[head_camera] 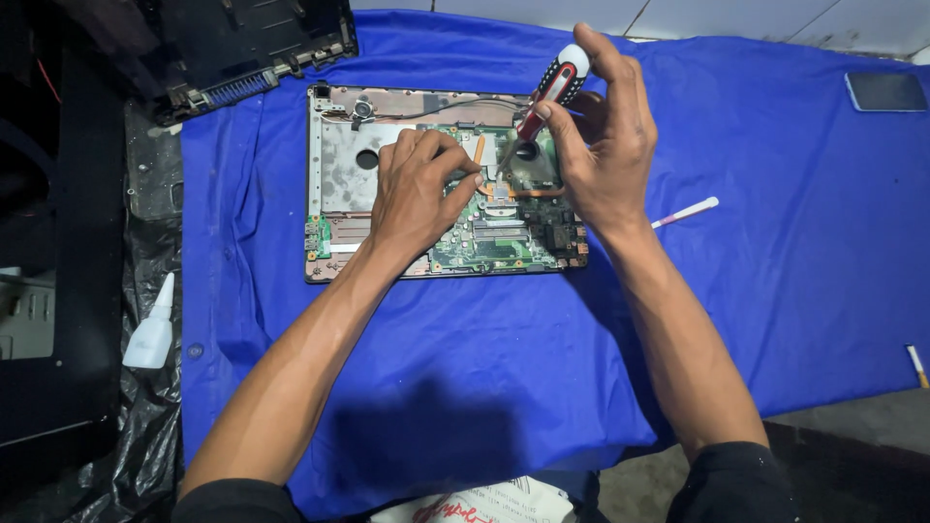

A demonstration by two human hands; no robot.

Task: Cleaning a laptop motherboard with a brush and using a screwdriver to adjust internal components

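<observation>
An opened laptop base point(329, 165) with a green circuit board point(484, 242) lies on a blue cloth point(504, 368). My right hand point(605, 145) grips a red, black and white screwdriver point(554, 87), tilted, with its tip down near the copper heat pipe and fan area point(528, 169). My left hand point(417, 189) rests flat on the board, fingers bent and pressing beside the screwdriver tip. The tip itself is partly hidden between my hands.
A black laptop cover point(252, 48) lies at the back left. A small white squeeze bottle point(150, 334) sits on black plastic at the left. A white and pink stick point(686, 212) lies to the right of the laptop, and a dark phone point(886, 92) at the far right.
</observation>
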